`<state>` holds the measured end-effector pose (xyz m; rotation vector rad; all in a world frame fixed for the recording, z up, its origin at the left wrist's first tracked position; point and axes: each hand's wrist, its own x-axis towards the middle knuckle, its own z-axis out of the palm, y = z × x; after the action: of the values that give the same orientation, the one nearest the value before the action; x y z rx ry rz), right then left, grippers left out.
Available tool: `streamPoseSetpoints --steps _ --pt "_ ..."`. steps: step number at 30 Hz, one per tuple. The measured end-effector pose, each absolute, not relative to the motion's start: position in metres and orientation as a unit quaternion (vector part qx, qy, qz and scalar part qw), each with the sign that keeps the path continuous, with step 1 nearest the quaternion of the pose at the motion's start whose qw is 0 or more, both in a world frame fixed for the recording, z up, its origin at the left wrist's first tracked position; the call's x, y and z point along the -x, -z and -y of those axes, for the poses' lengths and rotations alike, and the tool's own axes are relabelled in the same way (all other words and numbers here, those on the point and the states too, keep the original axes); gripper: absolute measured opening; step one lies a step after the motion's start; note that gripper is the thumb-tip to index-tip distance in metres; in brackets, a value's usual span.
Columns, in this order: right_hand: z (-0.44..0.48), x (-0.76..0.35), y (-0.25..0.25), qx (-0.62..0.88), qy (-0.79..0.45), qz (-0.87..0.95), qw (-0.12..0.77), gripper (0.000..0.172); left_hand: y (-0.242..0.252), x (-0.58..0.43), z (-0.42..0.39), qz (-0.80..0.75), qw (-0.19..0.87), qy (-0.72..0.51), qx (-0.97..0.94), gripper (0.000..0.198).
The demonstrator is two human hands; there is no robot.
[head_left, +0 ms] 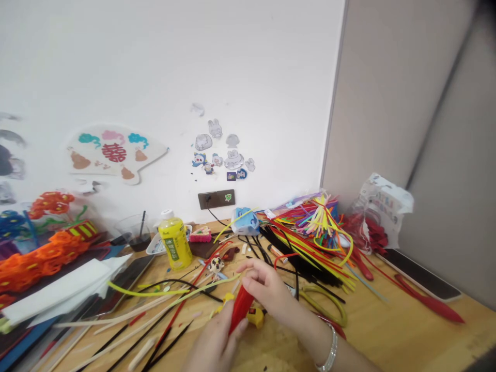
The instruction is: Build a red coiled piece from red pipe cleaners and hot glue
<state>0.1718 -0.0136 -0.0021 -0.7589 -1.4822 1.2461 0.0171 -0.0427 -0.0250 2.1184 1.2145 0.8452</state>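
From the head camera, the person's left hand (215, 343) sits low at the bottom edge of the view, closed around the lower end of a tapered red piece (241, 308), whose material is hard to tell. The right hand (263, 287), with a silver bracelet (329, 349) on its wrist, curls over the upper end, so that grip looks pressed together, pinching the piece between thumb and fingers. The red piece is held above the bench (391, 330), just beside a small yellow piece (256, 318) with a red mark.

Farther back stands a yellow plastic bottle (175, 242) with a white cap; its liquid looks yellow, and its label carries Chinese characters too small to read in full. To its left, a clear plastic cup (136, 233) holds dark liquid and a dark stick. A shallow white tray (155, 247) sits partly behind the bottle, its contents hard to tell. On the right, a clear printed plastic bag (382, 206) stands with red things inside and coloured lettering that cannot be read. A heap of coloured pipe cleaners (306, 232) lies beyond the hands. On the wall, a paper fan (114, 152) shows a red double-happiness character.
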Motion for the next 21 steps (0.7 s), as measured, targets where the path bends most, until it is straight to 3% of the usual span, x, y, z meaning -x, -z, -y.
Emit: streamPoseSetpoints --steps 6,21 --pt "0.012 -0.171 0.008 0.261 -0.531 0.641 0.489 0.028 0.024 -0.014 0.040 -0.463 0.186 -0.337 -0.799 0.019" --pt "0.021 -0.168 0.001 0.312 -0.474 0.657 0.497 0.017 0.015 -0.019 0.046 -0.488 0.137 -0.294 -0.811 0.016"
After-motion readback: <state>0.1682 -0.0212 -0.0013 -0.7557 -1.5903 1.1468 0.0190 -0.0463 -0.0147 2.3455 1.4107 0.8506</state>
